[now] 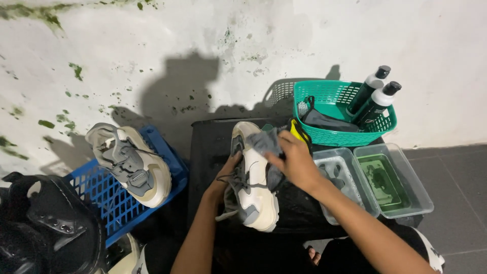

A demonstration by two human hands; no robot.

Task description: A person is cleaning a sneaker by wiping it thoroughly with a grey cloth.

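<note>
Currently left hand (221, 183) grips the cream-grey sneaker (252, 185) by its side, mid black table (203, 152). Right hand (296, 162) closed on a grey cloth (265, 143), pressed against the sneaker's upper. Water tubs (401, 167) at right edge.

A soft grey cloth (264, 143) rubs the matt cream-and-grey shoe (251, 182) beside clear glossy plastic tubs (406, 182) and a teal plastic basket (337, 136).
</note>
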